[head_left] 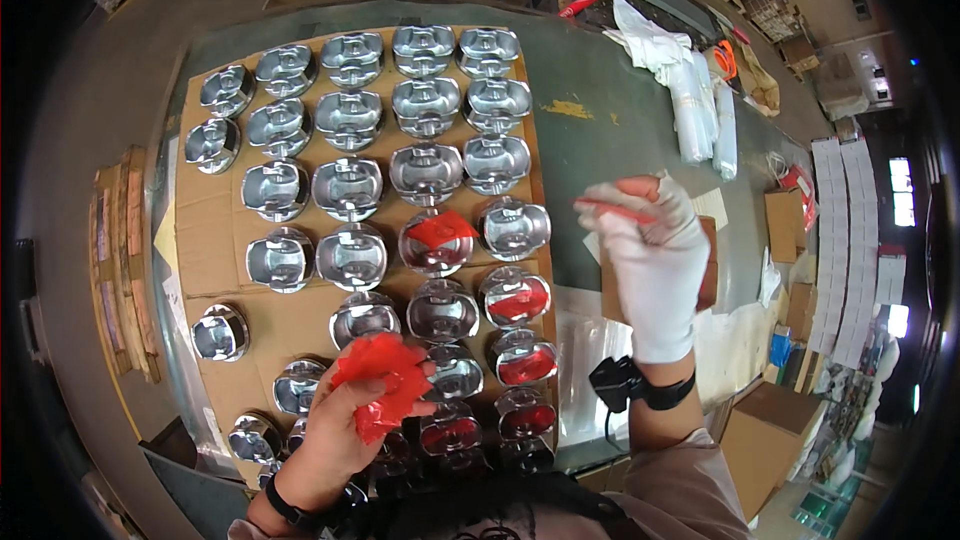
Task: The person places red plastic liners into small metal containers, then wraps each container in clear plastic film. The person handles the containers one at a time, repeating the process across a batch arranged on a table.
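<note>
Rows of shiny metal pistons [350,118] stand on a cardboard sheet [215,240], hollow sides up. My left hand [345,410], bare, grips a bunch of red plastic packets [385,380] over the near pistons. To the right of the rows, my right hand [650,240] is raised in a white glove with bare fingertips. Between its slightly blurred fingers shows a thin red packet [612,210]. One red packet [440,230] lies across a piston in the middle. Several pistons in the right-hand column hold red packets [525,365] inside their hollows.
The cardboard lies on a green table [580,150]. Rolls of clear plastic [695,110] and orange-handled scissors or a tape tool [725,60] lie at the far right. A brown box [708,280] is partly hidden behind my right hand. A larger carton [765,440] stands at lower right.
</note>
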A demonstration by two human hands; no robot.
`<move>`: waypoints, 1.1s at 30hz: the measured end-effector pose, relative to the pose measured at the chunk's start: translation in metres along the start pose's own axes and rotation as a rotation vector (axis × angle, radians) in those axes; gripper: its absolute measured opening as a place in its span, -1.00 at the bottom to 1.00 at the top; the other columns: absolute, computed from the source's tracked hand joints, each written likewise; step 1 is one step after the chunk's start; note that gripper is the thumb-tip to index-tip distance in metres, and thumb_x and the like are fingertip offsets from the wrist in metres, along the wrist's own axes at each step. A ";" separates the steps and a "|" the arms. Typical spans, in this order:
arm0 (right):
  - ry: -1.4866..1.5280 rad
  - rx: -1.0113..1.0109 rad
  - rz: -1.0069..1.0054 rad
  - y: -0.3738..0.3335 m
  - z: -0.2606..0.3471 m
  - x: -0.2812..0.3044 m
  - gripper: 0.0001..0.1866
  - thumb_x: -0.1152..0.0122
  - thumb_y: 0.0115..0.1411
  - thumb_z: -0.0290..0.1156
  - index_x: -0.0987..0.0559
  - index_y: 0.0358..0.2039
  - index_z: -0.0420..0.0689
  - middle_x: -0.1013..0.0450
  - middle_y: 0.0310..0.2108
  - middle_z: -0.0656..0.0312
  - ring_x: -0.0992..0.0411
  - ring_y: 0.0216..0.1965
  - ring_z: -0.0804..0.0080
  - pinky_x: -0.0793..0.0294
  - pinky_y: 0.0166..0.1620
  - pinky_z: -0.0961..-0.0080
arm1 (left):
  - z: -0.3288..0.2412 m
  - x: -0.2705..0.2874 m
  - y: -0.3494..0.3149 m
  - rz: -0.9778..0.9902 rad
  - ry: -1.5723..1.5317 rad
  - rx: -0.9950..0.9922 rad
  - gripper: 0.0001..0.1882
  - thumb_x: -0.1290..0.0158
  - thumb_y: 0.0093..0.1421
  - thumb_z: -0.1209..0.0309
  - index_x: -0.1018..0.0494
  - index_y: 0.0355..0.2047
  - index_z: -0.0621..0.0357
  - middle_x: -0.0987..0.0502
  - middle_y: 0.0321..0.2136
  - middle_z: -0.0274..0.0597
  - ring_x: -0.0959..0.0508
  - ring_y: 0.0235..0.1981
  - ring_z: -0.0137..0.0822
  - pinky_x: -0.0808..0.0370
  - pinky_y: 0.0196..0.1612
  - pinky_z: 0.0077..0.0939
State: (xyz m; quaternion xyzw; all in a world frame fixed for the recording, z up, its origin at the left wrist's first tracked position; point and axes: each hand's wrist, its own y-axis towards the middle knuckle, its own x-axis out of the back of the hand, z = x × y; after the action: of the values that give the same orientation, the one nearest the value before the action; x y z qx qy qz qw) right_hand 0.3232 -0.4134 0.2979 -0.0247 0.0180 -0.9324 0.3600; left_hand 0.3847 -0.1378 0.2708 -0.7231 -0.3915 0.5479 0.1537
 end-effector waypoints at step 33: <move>-0.155 0.119 0.178 0.120 -0.070 -0.046 -0.84 -0.06 0.23 -0.63 -0.49 -0.17 -0.28 -0.51 -0.30 0.24 -0.46 -0.37 0.63 -0.48 -0.24 0.67 | 0.001 0.039 -0.022 0.128 0.195 0.057 -0.68 0.02 0.32 0.45 -0.34 0.06 0.27 -0.49 -0.10 -0.16 -0.53 -0.10 -0.34 -0.61 -0.16 -0.44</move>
State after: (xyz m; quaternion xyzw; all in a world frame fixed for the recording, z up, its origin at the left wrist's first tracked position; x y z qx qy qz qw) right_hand 0.4334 -0.4702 0.2206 -0.0736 -0.0633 -0.8916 0.4422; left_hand 0.3792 -0.0952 0.2584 -0.7917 -0.3121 0.4947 0.1763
